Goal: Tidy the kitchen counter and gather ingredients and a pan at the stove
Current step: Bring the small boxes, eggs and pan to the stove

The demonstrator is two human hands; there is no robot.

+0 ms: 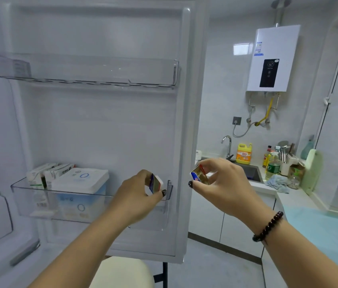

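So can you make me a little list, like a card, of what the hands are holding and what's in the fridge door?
left hand: pinches a small packet over the lower door shelf
right hand: pinches a small gold packet
fridge door: open
lower door shelf: cartons and a white box
upper door shelf: nothing visible in it
behind: sink, yellow bottle

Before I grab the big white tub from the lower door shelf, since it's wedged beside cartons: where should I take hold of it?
Probably by the lid end, from above. The tub stands in the door shelf, its lower half behind the clear front wall, cartons close on its left. Only the top rises free, so grip across the lid's edges and lift straight up. Both hands hold small packets now.
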